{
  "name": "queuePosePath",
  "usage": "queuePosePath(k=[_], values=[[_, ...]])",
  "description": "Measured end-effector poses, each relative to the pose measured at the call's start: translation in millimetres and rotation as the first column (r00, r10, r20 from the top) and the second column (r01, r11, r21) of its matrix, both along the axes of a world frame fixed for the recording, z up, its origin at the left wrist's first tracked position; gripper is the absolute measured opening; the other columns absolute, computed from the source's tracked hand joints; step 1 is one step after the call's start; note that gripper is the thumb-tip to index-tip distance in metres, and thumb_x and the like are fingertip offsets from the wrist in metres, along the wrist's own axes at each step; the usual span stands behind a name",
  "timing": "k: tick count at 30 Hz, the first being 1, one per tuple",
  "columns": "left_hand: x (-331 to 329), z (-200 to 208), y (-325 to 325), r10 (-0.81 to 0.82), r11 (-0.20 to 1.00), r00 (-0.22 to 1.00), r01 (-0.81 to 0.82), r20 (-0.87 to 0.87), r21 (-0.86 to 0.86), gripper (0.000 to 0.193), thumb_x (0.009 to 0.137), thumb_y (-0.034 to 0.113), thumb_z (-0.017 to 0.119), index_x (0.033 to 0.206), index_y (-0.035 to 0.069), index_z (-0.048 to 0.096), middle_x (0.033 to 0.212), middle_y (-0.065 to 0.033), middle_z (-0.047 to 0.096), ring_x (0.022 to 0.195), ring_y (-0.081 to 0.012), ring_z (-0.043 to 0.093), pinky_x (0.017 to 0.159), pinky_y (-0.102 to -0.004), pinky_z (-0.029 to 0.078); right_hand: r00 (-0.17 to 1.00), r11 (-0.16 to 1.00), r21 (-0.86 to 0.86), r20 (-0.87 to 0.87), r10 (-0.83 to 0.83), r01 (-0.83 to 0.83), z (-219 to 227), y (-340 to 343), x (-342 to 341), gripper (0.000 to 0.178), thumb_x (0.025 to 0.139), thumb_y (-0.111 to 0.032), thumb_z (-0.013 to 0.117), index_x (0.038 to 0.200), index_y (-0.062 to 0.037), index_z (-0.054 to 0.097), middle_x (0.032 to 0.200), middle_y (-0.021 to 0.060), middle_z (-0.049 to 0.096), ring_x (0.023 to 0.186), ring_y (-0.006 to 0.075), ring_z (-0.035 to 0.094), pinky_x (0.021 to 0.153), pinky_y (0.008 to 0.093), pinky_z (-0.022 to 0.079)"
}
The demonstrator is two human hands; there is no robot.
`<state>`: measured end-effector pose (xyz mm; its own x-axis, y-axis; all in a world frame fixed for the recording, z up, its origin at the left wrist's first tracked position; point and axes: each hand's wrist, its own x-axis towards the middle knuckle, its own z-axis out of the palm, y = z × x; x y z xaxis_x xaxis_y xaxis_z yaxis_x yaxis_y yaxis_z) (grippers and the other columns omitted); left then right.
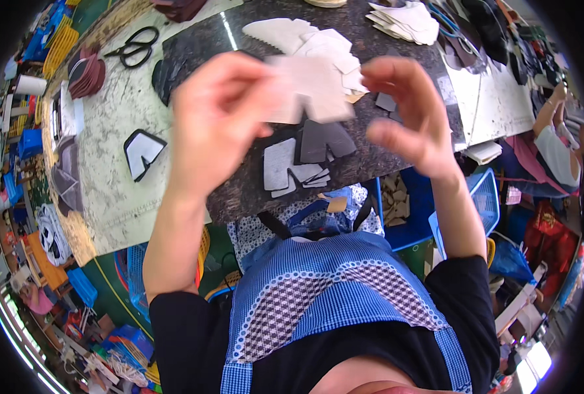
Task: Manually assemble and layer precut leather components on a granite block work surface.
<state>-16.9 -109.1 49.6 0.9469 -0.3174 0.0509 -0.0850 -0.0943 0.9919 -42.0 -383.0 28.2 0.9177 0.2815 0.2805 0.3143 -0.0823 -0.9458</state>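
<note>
A cream, flat cut piece [321,82] with a notch in its lower edge is pinched at its left side by my left hand [213,125]; both are smeared by motion. My right hand [413,115] is off the piece's right side, thumb and fingers apart, with nothing in it. Behind the held piece lies a loose pile of cream cut pieces [334,47], one with a zigzag edge. Below it, on the dark tabletop, rest dark grey notched pieces [321,139] and a small stack of light grey ones [279,164].
Black-handled scissors [139,47] and a white notched piece with black edging [142,152] lie on the pale board at left. Maroon pieces [87,75] stand farther out. White pieces [407,23] are stacked at back right. Below the table's right edge is a blue bin [420,203] holding scraps.
</note>
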Motion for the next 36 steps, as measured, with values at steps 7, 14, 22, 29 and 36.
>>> queuePosePath(k=[7,14,22,29,36], values=[[-70.4,-35.6,79.2,0.259,0.882,0.865,-0.393,-0.43,-0.26,0.008,0.1,0.014,0.062,0.104,0.006,0.06,0.103,-0.0139,0.074,0.089,-0.0166,0.074,0.059,-0.0244,0.058,0.864,0.862,-0.392,0.494,-0.098,0.323,-42.8,28.9,-29.4,0.027,0.072,0.008,0.072,0.097,-0.0032,0.072,0.099,0.0093,0.07,0.088,0.0292,0.067,0.079,0.0385,0.055],[-109.0,-27.8,75.4,0.284,0.85,0.886,-0.41,-0.368,-0.33,0.007,0.101,0.006,0.062,0.106,0.002,0.06,0.097,-0.0084,0.071,0.091,-0.0173,0.073,0.081,-0.0279,0.062,0.786,0.765,-0.615,0.563,0.256,0.191,-37.8,59.2,-55.4,0.032,0.067,-0.005,0.073,0.1,-0.0057,0.073,0.104,0.0068,0.07,0.097,0.0257,0.063,0.08,0.0369,0.052],[-112.3,-14.7,25.4,-0.009,1.0,0.992,0.01,-0.122,0.008,0.012,0.095,0.007,0.071,0.103,-0.003,0.07,0.09,-0.0067,0.072,0.08,-0.0092,0.071,0.072,-0.0241,0.057,0.731,0.94,0.172,-0.593,0.338,-0.296,23.5,65.2,-51.4,0.018,0.097,-0.012,0.069,0.105,0.0041,0.07,0.095,0.0031,0.07,0.087,0.0051,0.061,0.078,0.0226,0.05],[-91.2,-0.9,23.7,-0.282,0.957,0.919,0.289,-0.274,-0.013,0.025,0.087,0.002,0.078,0.104,0.0,0.06,0.084,-0.0089,0.071,0.078,-0.0111,0.071,0.067,-0.0239,0.056,0.65,0.879,0.033,-0.659,0.377,-0.476,38.0,55.6,-41.4,0.01,0.087,-0.005,0.071,0.091,0.0041,0.072,0.076,0.0022,0.068,0.069,0.0048,0.061,0.062,0.022,0.048],[-80.6,-4.3,16.9,-0.513,0.852,0.774,0.409,-0.371,-0.326,0.049,0.08,0.001,0.084,0.118,0.006,0.053,0.097,-0.0085,0.069,0.078,-0.012,0.068,0.067,-0.0227,0.053,0.352,0.735,0.303,-0.726,0.59,-0.607,31.1,58.1,-47.6,0.018,0.086,-0.009,0.06,0.08,0.0014,0.074,0.069,0.0069,0.07,0.057,0.0111,0.067,0.05,0.0216,0.05]])
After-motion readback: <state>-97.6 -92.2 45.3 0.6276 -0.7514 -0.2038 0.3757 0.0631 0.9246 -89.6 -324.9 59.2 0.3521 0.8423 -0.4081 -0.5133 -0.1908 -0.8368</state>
